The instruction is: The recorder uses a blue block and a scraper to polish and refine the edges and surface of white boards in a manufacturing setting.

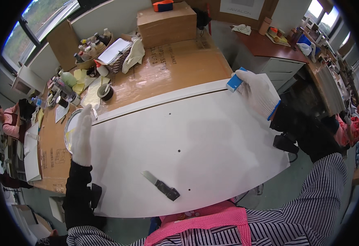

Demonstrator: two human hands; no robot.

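A large white panel (pixel 138 135) lies flat before me, with a long groove near its far edge and three small dark spots. My right hand (pixel 256 92), in a white knit glove, grips a blue block (pixel 234 83) at the panel's far right corner. My left hand (pixel 82 137), gloved as well, rests along the panel's left edge with its fingers stretched out and nothing seen in them. On the panel's near part lies a scraper-like tool (pixel 161 185) with a black handle and a pale blade. The block's underside is hidden.
Under the panel, a cardboard-covered table (pixel 179 61) carries a cardboard box (pixel 167 24), bottles (pixel 93 47), an open tin (pixel 105 92) and papers. A round white-rimmed container (pixel 69 131) sits beside my left hand. A red-topped cabinet (pixel 265 47) stands far right. Other people work at both sides.
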